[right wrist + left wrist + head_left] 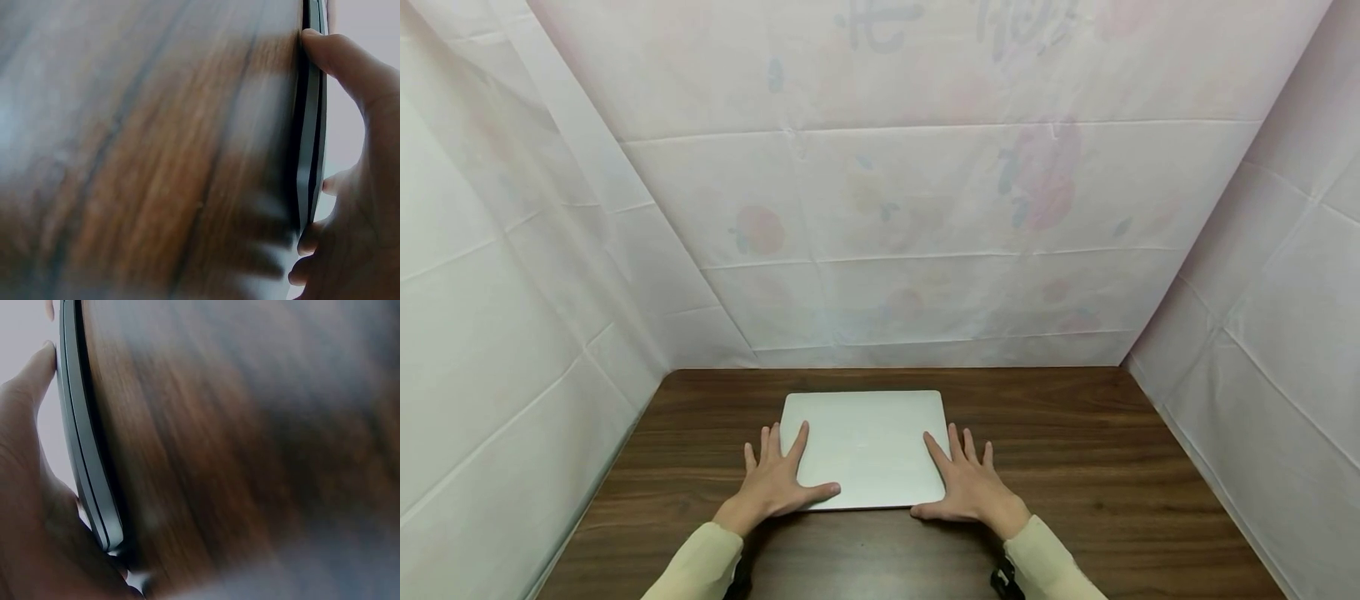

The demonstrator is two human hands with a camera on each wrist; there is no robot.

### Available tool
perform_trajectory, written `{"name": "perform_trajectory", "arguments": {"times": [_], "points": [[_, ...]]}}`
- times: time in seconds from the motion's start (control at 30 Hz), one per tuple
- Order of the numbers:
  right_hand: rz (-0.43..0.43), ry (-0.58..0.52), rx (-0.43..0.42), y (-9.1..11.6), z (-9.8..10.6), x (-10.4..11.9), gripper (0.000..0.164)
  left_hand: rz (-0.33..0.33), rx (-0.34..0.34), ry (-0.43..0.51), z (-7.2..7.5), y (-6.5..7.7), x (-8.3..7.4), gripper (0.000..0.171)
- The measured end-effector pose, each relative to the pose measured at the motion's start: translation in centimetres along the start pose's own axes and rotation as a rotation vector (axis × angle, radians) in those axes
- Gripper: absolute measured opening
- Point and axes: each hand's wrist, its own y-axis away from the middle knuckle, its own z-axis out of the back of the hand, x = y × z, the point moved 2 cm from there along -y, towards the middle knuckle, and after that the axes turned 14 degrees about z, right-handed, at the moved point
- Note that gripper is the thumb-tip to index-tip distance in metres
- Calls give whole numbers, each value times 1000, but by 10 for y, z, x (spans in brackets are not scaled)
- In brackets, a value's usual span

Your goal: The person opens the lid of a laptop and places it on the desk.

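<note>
A closed silver laptop (868, 446) lies flat on the brown wooden table, its long edge towards me in the head view. My left hand (772, 482) rests at its left front corner, fingers spread and straight, with the thumb across the lid. At the opposite front corner is my right hand (967, 483), also with spread fingers; its thumb touches the front edge. Both wrist views show the laptop's thin front edge from close by, its side (86, 444) beside the left hand and its side (307, 137) beside the right thumb.
The wooden table (1075, 467) reaches back to a white cloth hanging (925, 300) with faint printed patterns. More white cloth hangs along the left side (497, 333) and the right side (1285, 317). Light-coloured sleeves (700, 562) cover both forearms.
</note>
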Motion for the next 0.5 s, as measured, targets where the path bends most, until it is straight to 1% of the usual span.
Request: {"name": "perform_trajectory", "arguments": {"times": [0.1,0.33,0.43,0.5], "points": [[0,2,1,1,0,-1,118,8,19,-22,2,1,-3,127],[-4,-5,2,4,2,-2,118,23,53,-48,11,6,-14,125],[-5,-6,2,5,3,-3,118,30,60,-70,12,7,-17,124],[-6,-8,0,5,3,-4,118,32,63,-66,12,6,-18,124]]}}
